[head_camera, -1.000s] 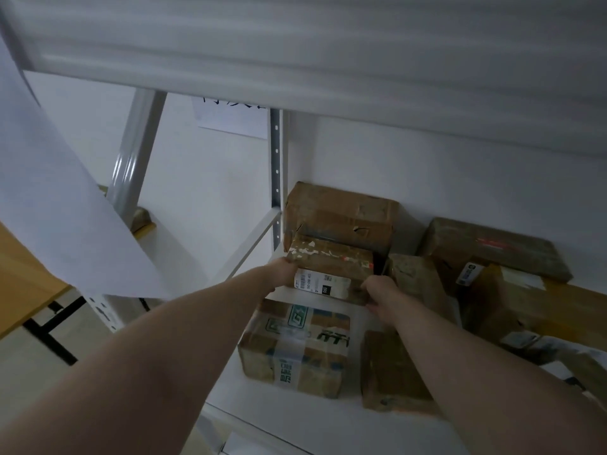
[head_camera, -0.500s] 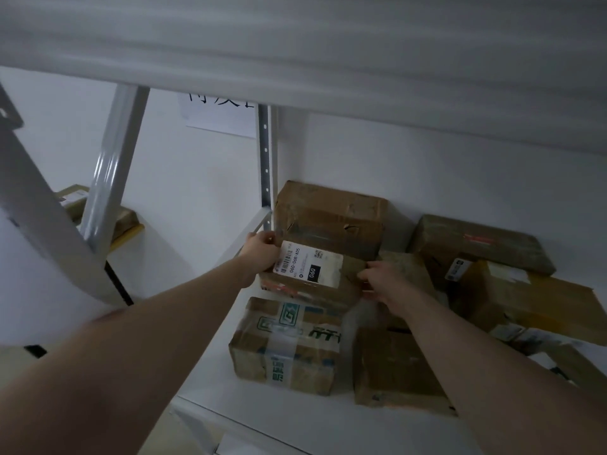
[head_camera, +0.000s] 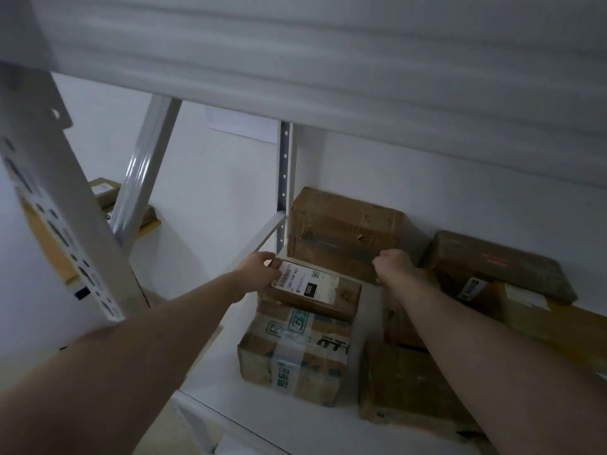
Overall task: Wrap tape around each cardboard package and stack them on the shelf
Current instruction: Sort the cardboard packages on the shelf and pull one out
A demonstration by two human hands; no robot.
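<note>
The left hand [head_camera: 259, 267] has its fingers laid along the far left corner of the small labelled package [head_camera: 313, 292], the tips touching its top edge beside the white shipping label [head_camera: 307, 283]; whether they curl under that edge I cannot tell. The right hand [head_camera: 392, 266] is curled into a loose fist a little way off the package's right end, apart from it and seemingly holding nothing, though the fingertips are turned away from me.

Just under the left fingers, that package sits on top of the taped box with green print [head_camera: 295, 353], overhanging toward the back; behind both hands stands the large brown carton [head_camera: 341, 231] against the wall; below the right wrist lies a plain brown parcel [head_camera: 407, 385], and further right of the knuckles a heap of flat parcels [head_camera: 492, 267]; all rest on the white shelf board [head_camera: 213, 379].

The step looks like settling the package onto the stack, nearly done. To do it well, I would say the left fingers should nudge it until its edges sit square over the box below, not hanging off; the right hand ought to come flat against the near right end to steady it; press down lightly to test for wobble before letting go; keep clear of the steel upright [head_camera: 284, 178] just beyond the left fingertips.
</note>
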